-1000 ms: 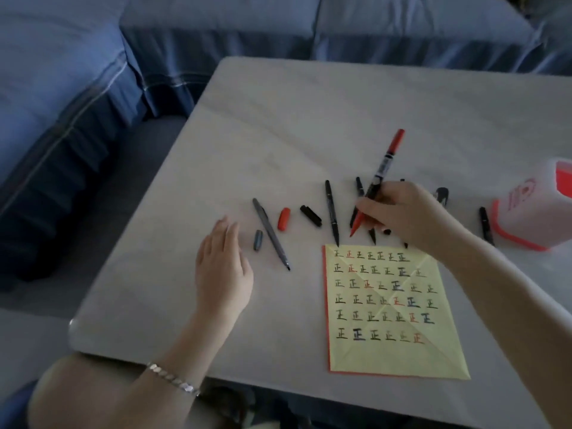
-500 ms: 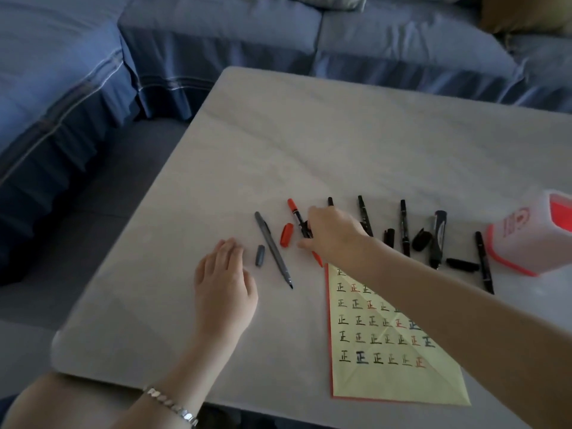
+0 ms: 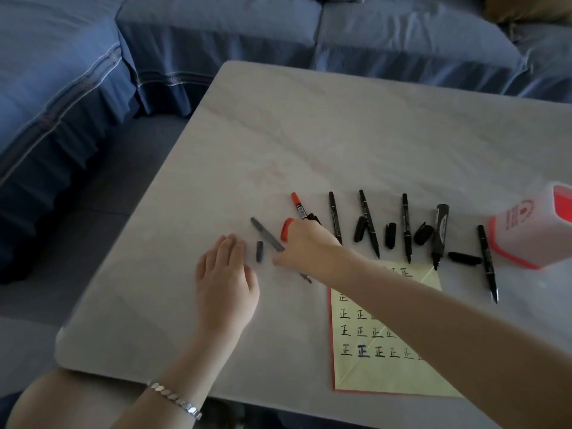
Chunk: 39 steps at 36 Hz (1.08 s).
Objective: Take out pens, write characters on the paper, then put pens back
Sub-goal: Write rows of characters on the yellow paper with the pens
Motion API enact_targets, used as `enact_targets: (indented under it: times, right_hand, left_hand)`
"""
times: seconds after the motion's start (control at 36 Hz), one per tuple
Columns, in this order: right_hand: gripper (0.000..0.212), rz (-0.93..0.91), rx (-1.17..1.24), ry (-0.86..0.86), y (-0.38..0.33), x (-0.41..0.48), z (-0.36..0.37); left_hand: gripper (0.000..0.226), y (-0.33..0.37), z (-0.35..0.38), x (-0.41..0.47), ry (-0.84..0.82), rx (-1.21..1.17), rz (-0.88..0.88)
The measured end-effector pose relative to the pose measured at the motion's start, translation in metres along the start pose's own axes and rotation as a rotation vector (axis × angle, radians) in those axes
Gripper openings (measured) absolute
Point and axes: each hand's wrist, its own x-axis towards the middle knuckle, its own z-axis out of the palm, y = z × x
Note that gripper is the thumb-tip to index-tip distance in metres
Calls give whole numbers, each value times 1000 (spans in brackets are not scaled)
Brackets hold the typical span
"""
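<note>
My right hand [image 3: 306,246] reaches left across the grey table [image 3: 309,134] and lies over the middle of a grey pen [image 3: 265,233]. The pen's tip pokes out below the wrist. I cannot see whether the fingers grip it. The red pen [image 3: 297,206] lies on the table just beyond the hand, its lower end hidden under it, and the red cap [image 3: 286,229] is beside it. A small grey cap [image 3: 259,251] lies by my left hand [image 3: 227,280], which rests flat and holds nothing. The yellow paper [image 3: 387,376] with rows of written characters lies under my right forearm.
Several uncapped black pens [image 3: 405,227] and loose black caps [image 3: 390,235] lie in a row above the paper. A thick black marker [image 3: 439,233] is among them. A pink and white pen holder [image 3: 526,239] stands at the right edge. A blue sofa surrounds the table.
My right hand laid the red pen down on the table and slid left onto the grey pen. The left hand stayed flat in place.
</note>
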Motion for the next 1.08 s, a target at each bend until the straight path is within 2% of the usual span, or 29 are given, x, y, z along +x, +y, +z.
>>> enact_targets:
  times: [0.08, 0.17, 0.28, 0.36, 0.47, 0.56, 0.64, 0.75, 0.86, 0.97, 1.08]
  right_hand:
    - [33, 7, 245, 40, 16, -21, -8]
    - [28, 21, 543, 114, 38, -52, -16]
    - [25, 71, 817, 290, 80, -96, -17]
    - [21, 142, 973, 452, 113, -126, -12]
    - [14, 180, 1011, 621, 145, -154, 2]
    - [6, 152, 1021, 685, 160, -167, 15]
    - [12, 141, 1078, 707, 169, -175, 28]
    - [11, 155, 1048, 747, 173, -179, 42]
    - [12, 172, 989, 843, 171, -179, 51]
    - [11, 226, 1036, 908, 171, -177, 56]
    - [25, 257, 1054, 950, 170, -175, 62]
  left_hand:
    - [41, -1, 0, 0, 19, 12, 13]
    - [46, 0, -1, 0, -21, 18, -3]
    - [53, 3, -4, -1, -65, -6, -20]
    - [49, 6, -9, -2, -43, 8, 34]
    - [42, 20, -15, -6, 31, 120, 254]
    - [43, 52, -17, -17, 30, 50, 355]
    - [47, 88, -10, -41, -68, -59, 470]
    - [51, 122, 6, -78, -282, -99, 599]
    - [50, 133, 17, -101, -411, -69, 655]
    - [46, 131, 21, -105, -430, -94, 657]
    - [44, 132, 20, -105, -432, -108, 643]
